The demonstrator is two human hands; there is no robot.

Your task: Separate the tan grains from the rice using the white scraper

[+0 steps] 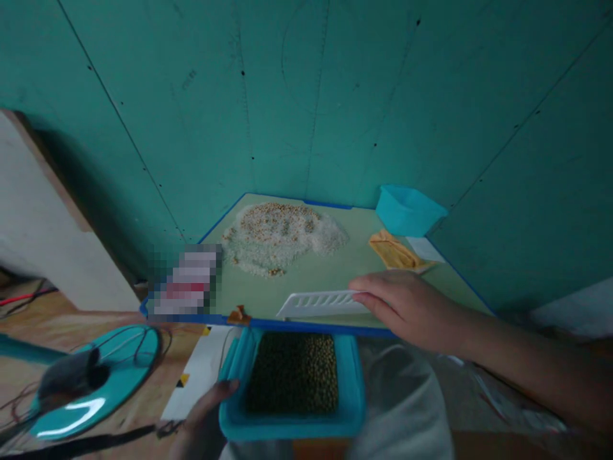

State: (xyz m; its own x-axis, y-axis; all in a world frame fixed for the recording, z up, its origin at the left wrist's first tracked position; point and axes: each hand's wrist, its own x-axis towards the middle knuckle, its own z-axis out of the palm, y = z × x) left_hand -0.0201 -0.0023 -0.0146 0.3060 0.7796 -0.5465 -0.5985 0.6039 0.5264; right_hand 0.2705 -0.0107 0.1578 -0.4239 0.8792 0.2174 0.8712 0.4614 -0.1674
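Observation:
My right hand (400,303) is closed around one end of a white slotted plastic spatula (323,303), whose blade is tilted near the front edge of the board. My left hand (208,406) grips the left side of a turquoise plastic tub (352,383), its thumb at the rim and its other fingers hidden. Small tan and dark beans (292,374) lie inside the tub, just below the board's front edge. Farther back on the board, a spread of white grains mixed with tan beans (287,236) covers the left and middle.
The pale board (330,271) has a blue edge and stands against a green wall. A second turquoise tub (412,211) and a folded yellow-brown cloth (395,250) are at the right. On the left are a blurred-out package (189,284) and a round turquoise base (100,377) with cables.

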